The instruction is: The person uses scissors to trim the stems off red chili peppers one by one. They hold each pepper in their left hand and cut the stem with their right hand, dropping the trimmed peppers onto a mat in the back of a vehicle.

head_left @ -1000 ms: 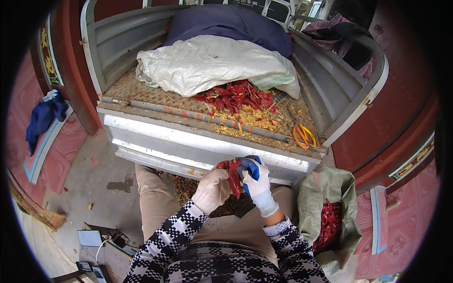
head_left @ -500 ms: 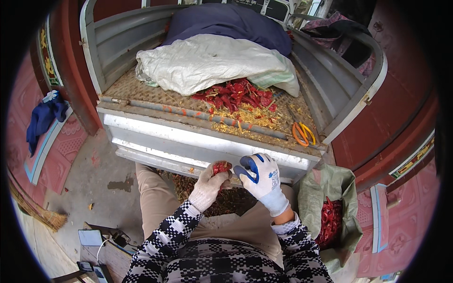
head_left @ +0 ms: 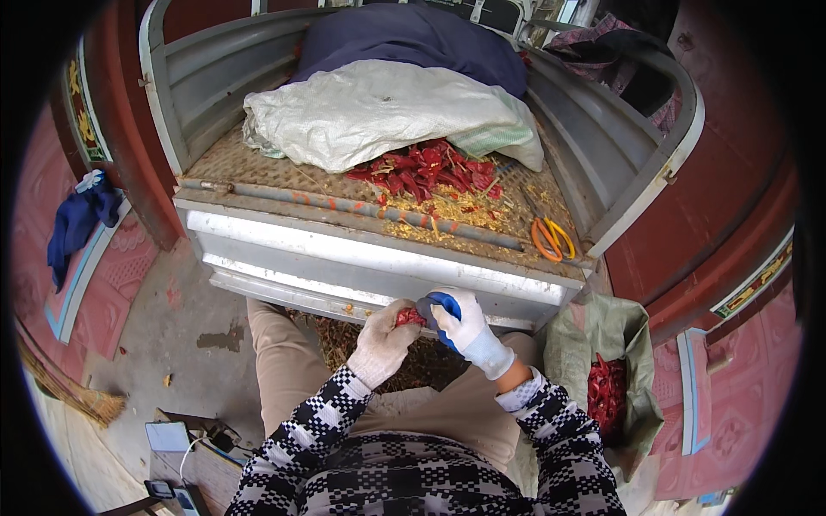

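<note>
Sat above a concrete floor (head_left: 189, 284), facing a cart tailgate (head_left: 370, 271). Held red chilli (head_left: 409, 317) closed in the left hand (head_left: 381, 341), before the tailgate's lower edge, apparently to steady it against the right. Bent the fingers of the right hand (head_left: 460, 324) narrowly beside it; could not tell whether holding anything. Had an open green sack (head_left: 568, 348) close on the right, probably for easy reach. Found orange looped handles (head_left: 551, 232) at the near right corner of the cart bed (head_left: 267, 168), loose chillies (head_left: 426, 169) beneath a white sack (head_left: 379, 112), dark cloth (head_left: 413, 43) toward the far edge.

Red peppers (head_left: 410, 317); black-and-white checked sleeves (head_left: 303, 434); dull green sack (head_left: 564, 361)
</note>
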Action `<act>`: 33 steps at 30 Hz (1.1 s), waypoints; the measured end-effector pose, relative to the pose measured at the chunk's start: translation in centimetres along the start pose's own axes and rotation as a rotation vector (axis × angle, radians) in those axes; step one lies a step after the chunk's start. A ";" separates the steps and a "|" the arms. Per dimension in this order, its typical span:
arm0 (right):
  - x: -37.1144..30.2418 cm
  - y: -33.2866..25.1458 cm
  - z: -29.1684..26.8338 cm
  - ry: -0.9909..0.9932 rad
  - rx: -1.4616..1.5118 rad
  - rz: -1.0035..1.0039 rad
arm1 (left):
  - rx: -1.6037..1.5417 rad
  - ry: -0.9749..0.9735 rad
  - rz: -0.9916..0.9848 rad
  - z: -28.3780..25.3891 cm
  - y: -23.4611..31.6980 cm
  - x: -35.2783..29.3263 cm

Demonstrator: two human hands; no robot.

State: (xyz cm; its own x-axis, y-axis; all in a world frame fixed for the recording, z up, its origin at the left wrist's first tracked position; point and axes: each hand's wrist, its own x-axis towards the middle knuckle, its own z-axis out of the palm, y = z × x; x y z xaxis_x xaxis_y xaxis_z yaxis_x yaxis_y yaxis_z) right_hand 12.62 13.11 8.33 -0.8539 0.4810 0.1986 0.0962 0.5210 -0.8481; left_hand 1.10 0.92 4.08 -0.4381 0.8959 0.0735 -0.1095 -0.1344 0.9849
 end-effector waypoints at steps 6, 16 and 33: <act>-1.4 0.8 2.6 0.105 0.638 0.324 | -0.004 0.029 0.012 -0.4 0.5 -1.1; -1.0 1.6 3.4 0.255 1.260 0.574 | -0.163 0.027 -0.096 -0.2 0.7 -0.8; 4.7 -0.5 -7.9 -0.053 -0.327 0.080 | -0.678 -0.016 -0.269 -1.4 -2.1 -0.5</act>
State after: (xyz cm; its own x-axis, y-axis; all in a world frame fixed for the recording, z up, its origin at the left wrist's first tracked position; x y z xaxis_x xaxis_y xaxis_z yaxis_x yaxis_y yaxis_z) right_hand 12.60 20.63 13.58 -0.8617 0.4964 0.1048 0.3154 0.6859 -0.6558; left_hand 0.32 0.12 1.80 -0.3060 0.9402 -0.1500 -0.7426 -0.1371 0.6556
